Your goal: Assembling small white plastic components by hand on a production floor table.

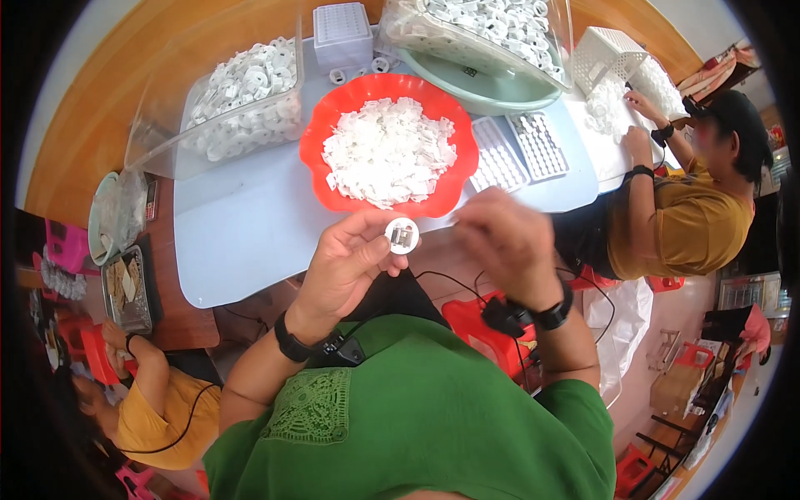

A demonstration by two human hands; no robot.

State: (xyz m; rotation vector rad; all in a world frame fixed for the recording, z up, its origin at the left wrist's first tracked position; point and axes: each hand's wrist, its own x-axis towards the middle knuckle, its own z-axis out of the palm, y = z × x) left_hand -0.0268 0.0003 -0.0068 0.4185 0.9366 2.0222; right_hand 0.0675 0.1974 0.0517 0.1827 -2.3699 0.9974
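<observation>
My left hand (354, 257) pinches a small round white plastic part (402, 236) between thumb and fingers. Metal pieces show in the middle of its face. To the right, my right hand (508, 242) hangs in the air, smeared by motion, so I cannot make out its fingers or anything in them. Just beyond both hands stands a red scalloped bowl (310, 158), heaped with small flat whitish plastic pieces (390, 152).
On the pale blue table (225, 242) stand a clear bin (167, 137) of white round parts, a stacked white tray block (342, 33), a green basin (475, 96) under another full bin, and two trays (537, 143) of parts. People in yellow (700, 221) sit on both sides.
</observation>
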